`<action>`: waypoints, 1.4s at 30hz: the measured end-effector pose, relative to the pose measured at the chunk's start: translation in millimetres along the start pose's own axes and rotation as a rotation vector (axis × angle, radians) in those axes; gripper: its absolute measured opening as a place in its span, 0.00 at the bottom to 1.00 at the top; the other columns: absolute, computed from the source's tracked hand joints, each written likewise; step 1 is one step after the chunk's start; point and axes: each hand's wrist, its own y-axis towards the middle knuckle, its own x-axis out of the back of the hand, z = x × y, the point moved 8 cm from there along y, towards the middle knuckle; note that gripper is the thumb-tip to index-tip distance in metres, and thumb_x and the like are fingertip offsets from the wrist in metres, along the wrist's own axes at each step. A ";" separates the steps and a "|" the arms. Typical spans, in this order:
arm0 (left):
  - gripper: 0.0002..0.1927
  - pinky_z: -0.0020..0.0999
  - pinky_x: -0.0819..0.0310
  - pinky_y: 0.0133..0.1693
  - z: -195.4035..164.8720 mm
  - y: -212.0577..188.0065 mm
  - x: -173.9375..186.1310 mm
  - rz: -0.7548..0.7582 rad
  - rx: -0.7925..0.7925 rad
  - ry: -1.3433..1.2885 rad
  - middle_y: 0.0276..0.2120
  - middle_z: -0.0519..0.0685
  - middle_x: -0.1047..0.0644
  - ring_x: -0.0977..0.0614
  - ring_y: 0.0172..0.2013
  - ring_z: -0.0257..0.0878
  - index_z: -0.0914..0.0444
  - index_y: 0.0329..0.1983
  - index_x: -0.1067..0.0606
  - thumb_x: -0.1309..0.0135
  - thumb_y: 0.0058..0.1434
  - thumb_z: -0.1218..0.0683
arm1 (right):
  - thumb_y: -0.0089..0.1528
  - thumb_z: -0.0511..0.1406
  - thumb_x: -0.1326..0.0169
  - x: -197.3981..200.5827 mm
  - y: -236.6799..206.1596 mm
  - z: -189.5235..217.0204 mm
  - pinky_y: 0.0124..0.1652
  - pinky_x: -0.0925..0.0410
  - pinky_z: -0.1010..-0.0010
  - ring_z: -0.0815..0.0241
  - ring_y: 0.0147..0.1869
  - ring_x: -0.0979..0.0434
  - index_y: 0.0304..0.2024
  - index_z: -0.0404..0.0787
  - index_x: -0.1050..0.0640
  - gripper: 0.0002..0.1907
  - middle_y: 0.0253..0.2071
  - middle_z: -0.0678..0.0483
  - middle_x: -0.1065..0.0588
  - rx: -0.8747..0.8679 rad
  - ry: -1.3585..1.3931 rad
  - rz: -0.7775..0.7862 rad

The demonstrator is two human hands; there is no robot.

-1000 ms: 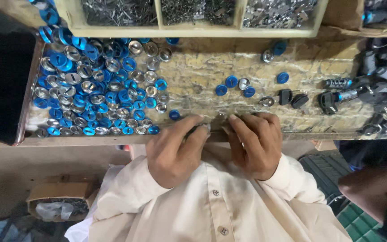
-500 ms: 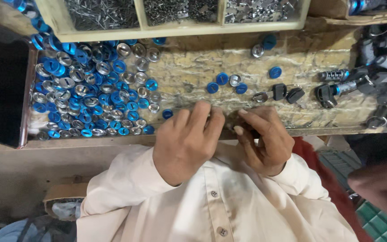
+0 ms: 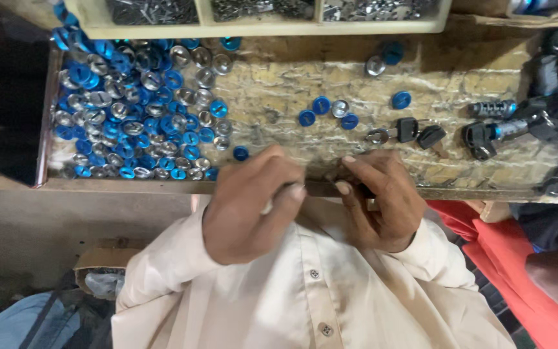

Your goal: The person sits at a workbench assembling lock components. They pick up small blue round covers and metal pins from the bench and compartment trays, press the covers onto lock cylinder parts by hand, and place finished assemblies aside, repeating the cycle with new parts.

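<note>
Both hands have come off the worn tabletop [image 3: 421, 84] and drawn back toward the person's chest, meeting just over its near edge. A second ago they rested flat and close together on that edge; half a second ago the left hand was lifting. Now the left hand [image 3: 250, 207] is curled, its fingers [image 3: 292, 192] bent inward around something small and pale that barely shows beneath them (too hidden to say what it is). The right hand [image 3: 379, 200] faces it, its fingers [image 3: 356, 165] pinched toward the same spot, and whether they grip anything I cannot tell.

So the work appears to have passed from picking at the surface to fitting or handling a small piece between the two hands, held close to the shirt.

Beyond the left fingers lies the heap of blue and silver caps [image 3: 137, 116], and a few loose blue caps [image 3: 321, 106] sit just past the gap between the hands. Beyond the right fingers lie two black-headed keys [image 3: 414, 132], with dark lock cylinders [image 3: 485, 129] farther out to that side.
</note>
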 end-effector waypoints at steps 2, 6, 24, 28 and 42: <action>0.02 0.31 0.26 0.36 13.1 -16.3 8.8 -0.003 0.134 -0.580 0.43 0.51 0.26 0.23 0.34 0.36 0.67 0.43 0.28 0.51 0.73 0.63 | 0.63 0.23 0.39 3.0 4.6 0.6 0.47 0.29 0.64 0.49 0.47 0.22 0.57 0.32 0.27 0.20 0.46 0.43 0.24 -0.044 0.031 -0.001; 0.03 0.33 0.21 0.36 41.2 -44.5 -2.5 -0.140 0.154 -1.033 0.45 0.56 0.25 0.21 0.37 0.36 0.71 0.44 0.28 0.47 0.73 0.64 | 0.58 0.28 0.36 -14.9 16.7 25.9 0.48 0.32 0.54 0.41 0.48 0.26 0.55 0.29 0.27 0.23 0.47 0.40 0.26 0.105 -0.177 0.083; 0.05 0.28 0.21 0.42 52.4 -56.5 -29.4 0.015 0.239 -1.180 0.43 0.48 0.26 0.23 0.40 0.31 0.66 0.50 0.32 0.56 0.77 0.59 | 0.66 0.22 0.44 -33.0 -7.7 19.1 0.55 0.25 0.59 0.47 0.55 0.21 0.55 0.32 0.29 0.16 0.54 0.38 0.27 -0.203 0.644 0.190; 0.04 0.27 0.23 0.38 45.9 -51.0 -33.1 0.022 0.199 -1.054 0.42 0.47 0.29 0.25 0.38 0.30 0.67 0.48 0.31 0.55 0.75 0.60 | 0.62 0.25 0.46 -25.6 -8.6 36.1 0.54 0.24 0.61 0.48 0.55 0.20 0.56 0.32 0.32 0.20 0.55 0.36 0.30 0.028 0.334 0.130; 0.03 0.29 0.29 0.42 34.5 -42.0 -23.6 -0.034 0.081 -0.817 0.41 0.49 0.26 0.25 0.39 0.33 0.67 0.44 0.27 0.50 0.70 0.63 | 0.64 0.23 0.43 -19.1 -7.1 22.5 0.49 0.23 0.65 0.49 0.55 0.16 0.58 0.28 0.27 0.19 0.54 0.40 0.23 -0.113 0.301 0.295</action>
